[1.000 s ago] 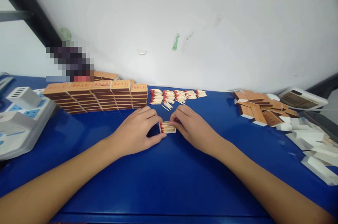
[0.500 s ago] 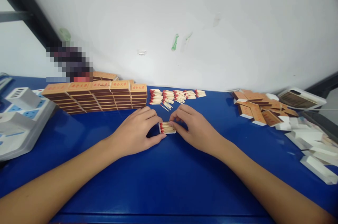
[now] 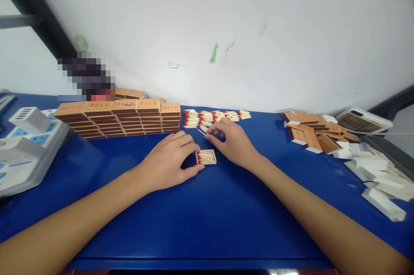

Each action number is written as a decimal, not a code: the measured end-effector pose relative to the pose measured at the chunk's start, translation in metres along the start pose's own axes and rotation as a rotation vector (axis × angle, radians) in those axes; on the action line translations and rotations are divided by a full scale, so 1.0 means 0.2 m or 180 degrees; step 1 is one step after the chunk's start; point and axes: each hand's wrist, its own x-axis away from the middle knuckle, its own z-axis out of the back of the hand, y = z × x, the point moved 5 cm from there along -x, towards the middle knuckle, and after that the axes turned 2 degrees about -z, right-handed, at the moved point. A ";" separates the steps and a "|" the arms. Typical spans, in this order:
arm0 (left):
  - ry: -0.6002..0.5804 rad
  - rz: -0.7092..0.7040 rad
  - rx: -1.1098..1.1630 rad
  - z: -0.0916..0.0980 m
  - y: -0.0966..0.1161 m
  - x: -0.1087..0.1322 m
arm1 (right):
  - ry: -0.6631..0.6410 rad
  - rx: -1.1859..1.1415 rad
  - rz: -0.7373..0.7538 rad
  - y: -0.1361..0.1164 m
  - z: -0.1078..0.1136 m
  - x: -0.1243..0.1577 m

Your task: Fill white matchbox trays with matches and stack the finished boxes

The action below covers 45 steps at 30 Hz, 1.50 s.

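A small white matchbox tray full of red-tipped matches lies on the blue table. My left hand grips its left end between thumb and fingers. My right hand has left the tray and reaches to the row of loose red-tipped matches behind it; its fingertips touch the matches at the row's near edge, fingers curled in a pinch. What they hold, if anything, is too small to tell.
Stacks of closed orange matchboxes stand at the back left. A pile of orange sleeves and white empty trays lies at the right. A white power strip sits at the left edge. A white wall rises behind.
My right hand has lifted off the tray and moved back to the loose matches. My left hand stays on the tray.
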 end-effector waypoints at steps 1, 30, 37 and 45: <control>-0.0003 -0.0028 0.0022 0.00 0.01 0.00 | -0.0018 0.0026 -0.0049 0.01 -0.01 -0.01; -0.0031 -0.0166 0.0143 -0.01 0.04 -0.01 | -0.0020 0.0400 -0.0476 0.04 -0.03 -0.03; -0.0024 -0.0193 0.0149 0.01 0.04 -0.01 | -0.0302 0.0068 0.0320 -0.02 -0.06 -0.02; 0.0043 -0.0127 0.0085 0.01 0.03 -0.01 | -0.0421 0.0105 0.0295 -0.02 0.02 -0.01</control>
